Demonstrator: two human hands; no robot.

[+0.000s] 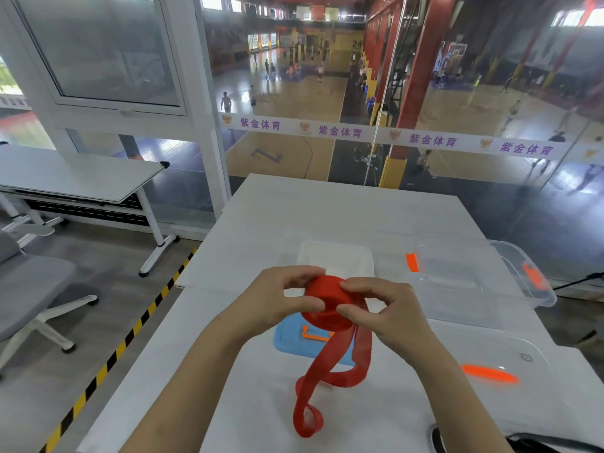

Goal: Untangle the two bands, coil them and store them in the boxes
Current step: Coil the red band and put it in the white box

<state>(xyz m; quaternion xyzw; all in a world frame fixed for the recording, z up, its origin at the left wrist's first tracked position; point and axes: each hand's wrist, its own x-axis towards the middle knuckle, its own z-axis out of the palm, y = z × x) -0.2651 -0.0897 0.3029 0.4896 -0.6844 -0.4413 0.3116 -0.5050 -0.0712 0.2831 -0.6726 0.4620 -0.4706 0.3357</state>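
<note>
A red band [327, 302] is partly wound into a coil that I hold above the white table [248, 403]. My left hand [277, 299] pinches the coil's left side between thumb and fingers. My right hand [385, 308] pinches its right side. The band's loose tail [330, 367] hangs down and ends in a loop lying on the table. Beyond my hands stands a small white box [336, 259]. A clear box [483, 276] with orange clips sits at the right. No second band is in view.
A blue lid [294, 341] with an orange clasp lies under the coil. A clear lid [490, 364] with an orange handle rests at the right front. A glass wall runs behind the table. A grey chair [29, 289] and another desk [81, 178] stand at the left.
</note>
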